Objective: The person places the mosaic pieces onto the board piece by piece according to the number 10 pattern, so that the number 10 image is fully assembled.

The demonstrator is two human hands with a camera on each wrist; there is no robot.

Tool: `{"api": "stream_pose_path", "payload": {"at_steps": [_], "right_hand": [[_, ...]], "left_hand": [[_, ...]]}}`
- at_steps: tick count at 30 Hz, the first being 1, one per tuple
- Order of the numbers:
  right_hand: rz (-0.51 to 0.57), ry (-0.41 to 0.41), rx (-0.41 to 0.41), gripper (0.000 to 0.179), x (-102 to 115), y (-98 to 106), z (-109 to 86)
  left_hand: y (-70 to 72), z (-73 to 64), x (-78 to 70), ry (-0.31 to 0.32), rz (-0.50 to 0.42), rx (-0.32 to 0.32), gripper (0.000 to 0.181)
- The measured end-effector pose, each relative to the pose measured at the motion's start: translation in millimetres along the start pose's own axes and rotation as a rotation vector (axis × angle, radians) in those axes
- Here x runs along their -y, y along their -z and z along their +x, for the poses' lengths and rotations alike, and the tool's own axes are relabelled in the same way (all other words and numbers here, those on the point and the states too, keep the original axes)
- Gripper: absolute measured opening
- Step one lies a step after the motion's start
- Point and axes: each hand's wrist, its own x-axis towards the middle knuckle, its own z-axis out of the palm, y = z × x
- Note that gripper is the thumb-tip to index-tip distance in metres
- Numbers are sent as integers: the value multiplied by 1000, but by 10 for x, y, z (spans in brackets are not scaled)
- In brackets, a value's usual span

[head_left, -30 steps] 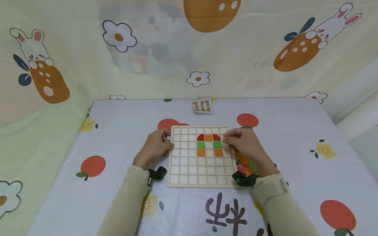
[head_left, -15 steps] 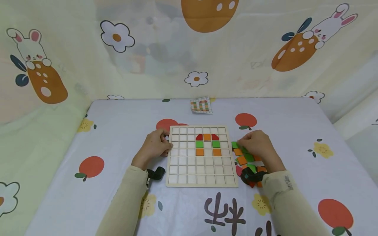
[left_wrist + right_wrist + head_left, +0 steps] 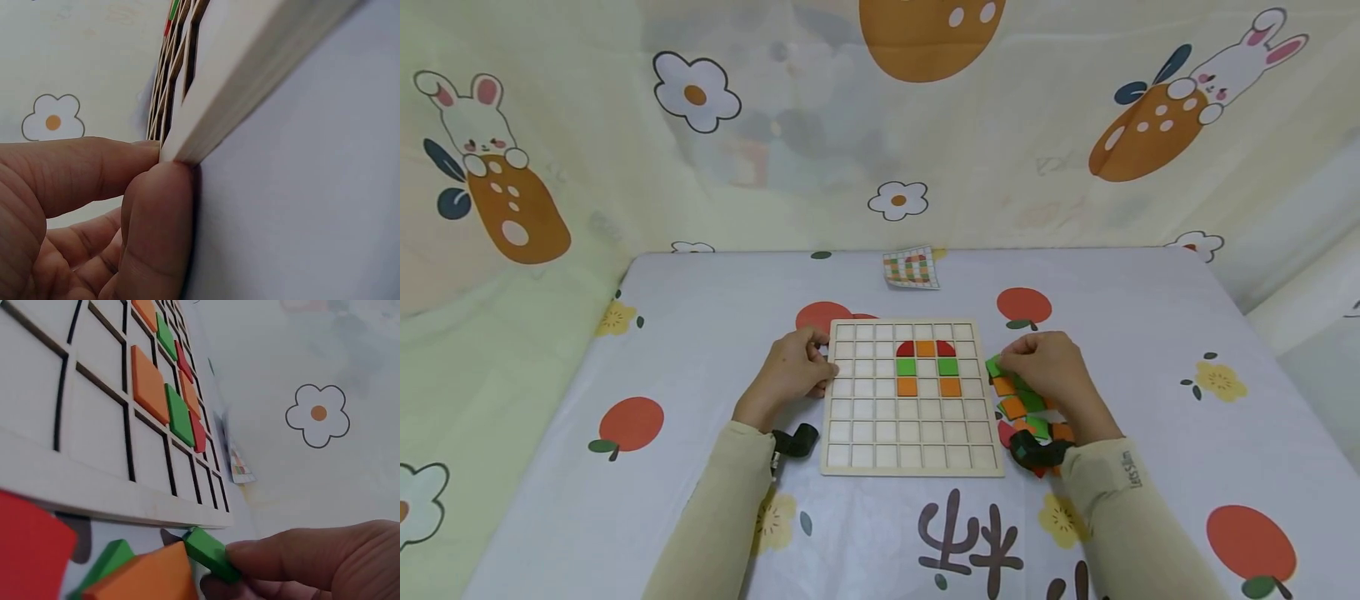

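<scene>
A wooden grid board (image 3: 865,433) lies on the table, with red, orange and green tiles set in several of its upper squares. My left hand (image 3: 787,371) is at the board's left edge; in the left wrist view its thumb and finger (image 3: 159,219) pinch the wooden rim. To the right of the board, my right hand (image 3: 1048,367) pinches a green square tile (image 3: 212,553) between thumb and finger. The tile is tilted, just outside the board's right edge. Under and below that hand lies a pile of loose tiles (image 3: 1013,407), partly hidden by the hand and wrist camera.
A small printed card (image 3: 912,268) with a coloured grid pattern stands at the far edge of the table. The white tablecloth (image 3: 700,333) bears printed fruit and flowers. Behind it hangs a curtain (image 3: 790,167) with rabbits and flowers.
My right hand has moved from the board's right edge rightward to the loose tiles and now pinches a green one. My left hand stays at the board's left edge.
</scene>
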Motion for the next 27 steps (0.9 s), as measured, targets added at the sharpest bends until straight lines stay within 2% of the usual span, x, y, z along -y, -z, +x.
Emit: {"api": "stream_pose_path", "payload": {"at_steps": [6, 10, 15, 27], "right_hand": [[74, 36, -14, 28, -51, -35, -22], [193, 43, 8, 30, -100, -58, -48], [351, 36, 80, 31, -88, -109, -126], [443, 51, 201, 28, -38, -302, -288]], "left_hand": [[-2, 0, 16, -3, -4, 4, 41], [-4, 3, 26, -8, -6, 5, 41], [-4, 10, 28, -9, -8, 2, 42], [7, 5, 29, -19, -12, 4, 41]]}}
